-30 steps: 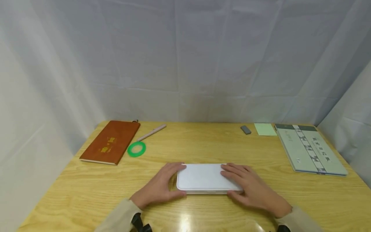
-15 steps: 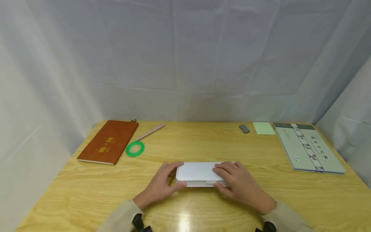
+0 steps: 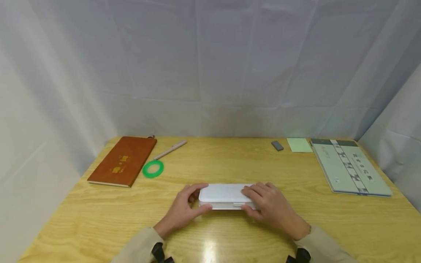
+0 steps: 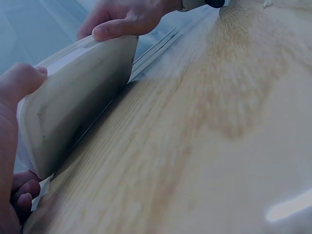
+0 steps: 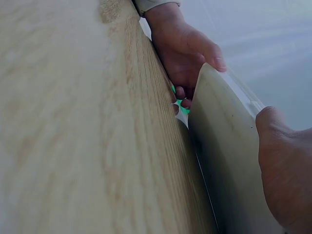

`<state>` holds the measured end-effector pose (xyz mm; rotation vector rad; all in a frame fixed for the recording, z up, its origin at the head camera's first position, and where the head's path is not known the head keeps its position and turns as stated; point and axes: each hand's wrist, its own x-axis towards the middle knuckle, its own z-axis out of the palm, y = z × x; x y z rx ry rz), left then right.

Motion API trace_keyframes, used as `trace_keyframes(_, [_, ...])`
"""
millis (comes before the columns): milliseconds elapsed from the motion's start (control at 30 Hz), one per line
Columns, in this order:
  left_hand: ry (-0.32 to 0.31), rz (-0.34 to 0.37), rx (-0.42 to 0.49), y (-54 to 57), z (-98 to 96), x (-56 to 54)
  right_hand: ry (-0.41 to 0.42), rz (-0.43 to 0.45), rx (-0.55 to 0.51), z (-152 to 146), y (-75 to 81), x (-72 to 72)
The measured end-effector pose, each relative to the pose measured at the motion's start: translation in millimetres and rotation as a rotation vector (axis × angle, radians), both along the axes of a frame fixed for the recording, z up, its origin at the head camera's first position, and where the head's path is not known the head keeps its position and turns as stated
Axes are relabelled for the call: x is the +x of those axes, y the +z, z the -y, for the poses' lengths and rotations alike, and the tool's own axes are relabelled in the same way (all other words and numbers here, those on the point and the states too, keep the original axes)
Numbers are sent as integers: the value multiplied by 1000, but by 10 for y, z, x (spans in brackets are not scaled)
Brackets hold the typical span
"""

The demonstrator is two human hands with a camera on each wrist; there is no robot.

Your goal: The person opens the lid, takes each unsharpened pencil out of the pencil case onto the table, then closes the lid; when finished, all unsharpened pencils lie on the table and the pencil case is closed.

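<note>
A flat white pencil case [image 3: 219,193] with a small clasp on its front side is near the middle of the table. My left hand [image 3: 180,209] grips its left end, thumb at the front side and fingers toward the back corner. On the right part, my right hand [image 3: 274,209] lays its fingers over the lid and sets its thumb at the front, right by the clasp. Both wrist views show the scuffed underside of the pencil case [image 4: 80,100], tilted with the front edge raised off the table. The lid is down.
A brown notebook [image 3: 124,160], a pink pen [image 3: 170,149] and a green tape ring [image 3: 144,170] lie at the left. Toward the back right are a grey eraser-like block [image 3: 277,145], pale green sticky notes [image 3: 299,144] and a grey-green book [image 3: 350,168]. A white curtain hangs behind.
My right hand has slid left along the pencil case, uncovering the lid's right back corner less and the clasp more. The case's front edge has tipped up; my left hand stays at the left end.
</note>
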<state>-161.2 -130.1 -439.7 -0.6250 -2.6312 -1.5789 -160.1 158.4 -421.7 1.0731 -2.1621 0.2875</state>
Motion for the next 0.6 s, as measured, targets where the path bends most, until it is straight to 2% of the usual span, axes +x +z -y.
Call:
trace_keyframes(167, [-3,-6,3,10,-3,16,20,-52,-15,6,-1,-12])
trace_keyframes(333, [-10,-48,-13,8,10,26,35,-88,-20,24,2,-11])
trace_keyframes(467, [-19,-40,-28,9,15,24,8,-40,-11,11,4,13])
trace_keyframes(600, [4,-28,-69,6,7,31,26,32,-3,-32,-2,21])
